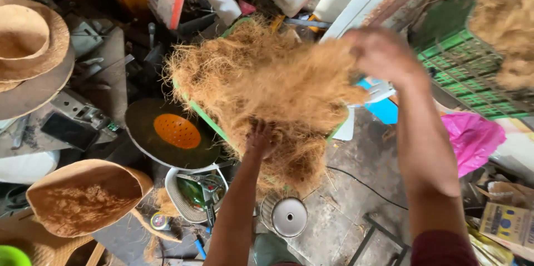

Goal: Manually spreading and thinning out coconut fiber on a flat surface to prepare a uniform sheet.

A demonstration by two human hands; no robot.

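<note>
A big loose mass of brown coconut fibre [267, 85] heaps over a green crate [203, 115] in the middle of the view. My left hand [259, 139] grips into the lower part of the fibre from beneath. Over the fibre's right edge is my right hand [381, 53], blurred, its fingers closed on strands there. Both forearms reach up from the bottom of the frame.
A dark round mould with an orange perforated centre [177, 131] lies left of the crate. Pressed fibre bowls sit at the far left [25, 35] and lower left [83, 196]. A green crate with more fibre [473, 71], a pink bag [473, 138] and a metal lid [289, 217] lie around.
</note>
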